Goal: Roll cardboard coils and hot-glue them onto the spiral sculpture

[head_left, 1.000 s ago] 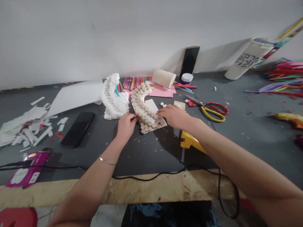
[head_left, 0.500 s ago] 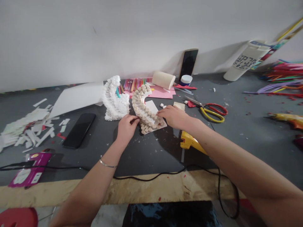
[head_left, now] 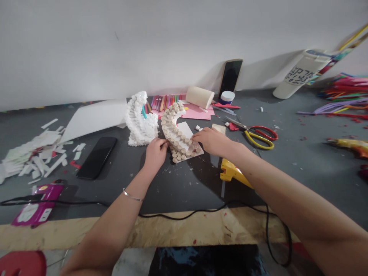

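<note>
A curved craft model (head_left: 176, 135), covered in rows of small beige rolled pieces, stands on a white card base (head_left: 186, 131). My left hand (head_left: 156, 154) is closed, thumb and fingers pinched at the model's lower left side. At its lower right, my right hand (head_left: 211, 141) curls its fingers onto the rolls and the base edge. What lies under the right fingertips is hidden. Just left of it stands a similar white model (head_left: 141, 120) with a fluffy surface. A yellow glue gun (head_left: 231, 171) lies partly under my right forearm.
Red-and-yellow-handled scissors (head_left: 260, 137) lie to the right. On the left are a black phone (head_left: 97, 158), paper strips (head_left: 40, 157) and a purple packet (head_left: 38, 205). A black cable (head_left: 184, 217) runs along the wooden front edge. A white tumbler (head_left: 300, 73) leans at the back right.
The view has shifted very slightly. My left hand has moved a little along the model's left side; my right hand stays at its right side.
</note>
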`<state>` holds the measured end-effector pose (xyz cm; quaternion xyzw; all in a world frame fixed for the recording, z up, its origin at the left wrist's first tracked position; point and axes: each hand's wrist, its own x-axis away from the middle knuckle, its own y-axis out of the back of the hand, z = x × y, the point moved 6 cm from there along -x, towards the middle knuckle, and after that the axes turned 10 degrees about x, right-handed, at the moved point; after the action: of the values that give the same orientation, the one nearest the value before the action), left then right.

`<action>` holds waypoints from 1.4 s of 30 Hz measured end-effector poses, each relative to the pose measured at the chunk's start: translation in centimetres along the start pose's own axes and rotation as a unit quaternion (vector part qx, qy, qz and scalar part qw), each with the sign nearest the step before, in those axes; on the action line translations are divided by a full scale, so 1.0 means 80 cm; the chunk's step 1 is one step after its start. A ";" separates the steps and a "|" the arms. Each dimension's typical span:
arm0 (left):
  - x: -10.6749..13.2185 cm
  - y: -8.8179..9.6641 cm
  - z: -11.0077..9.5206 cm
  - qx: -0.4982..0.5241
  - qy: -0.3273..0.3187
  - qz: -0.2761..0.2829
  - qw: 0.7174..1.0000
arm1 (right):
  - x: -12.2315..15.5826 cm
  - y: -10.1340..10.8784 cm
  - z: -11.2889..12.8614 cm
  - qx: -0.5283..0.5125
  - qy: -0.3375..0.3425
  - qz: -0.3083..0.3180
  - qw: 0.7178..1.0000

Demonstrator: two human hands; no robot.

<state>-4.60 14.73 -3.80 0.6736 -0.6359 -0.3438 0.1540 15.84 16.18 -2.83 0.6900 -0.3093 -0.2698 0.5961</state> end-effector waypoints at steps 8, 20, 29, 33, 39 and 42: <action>-0.002 -0.001 0.001 -0.010 0.005 0.005 1.000 | 0.000 0.006 0.001 -0.006 -0.003 0.011 1.000; 0.004 0.014 0.000 -0.001 0.027 -0.010 1.000 | -0.002 0.020 -0.006 -0.035 -0.053 0.007 0.998; 0.015 0.072 -0.035 -0.144 0.082 0.001 0.986 | 0.148 0.053 -0.015 -0.084 -0.151 -0.132 0.976; 0.032 0.089 -0.079 -0.108 -0.072 0.010 0.991 | 0.229 0.010 -0.013 -0.112 -0.211 -0.158 0.958; 0.113 0.092 -0.115 -0.104 -0.041 -0.082 0.990 | 0.279 -0.030 -0.026 -0.184 -0.315 -0.260 0.894; 0.162 0.061 -0.124 -0.068 -0.067 -0.072 0.993 | 0.282 -0.020 -0.031 -0.195 -0.349 -0.311 0.862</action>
<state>-2.28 -0.71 3.00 0.6807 -0.5700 -0.4410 0.1313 32.81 1.06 -4.15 0.4807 -0.2077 -0.7189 0.4572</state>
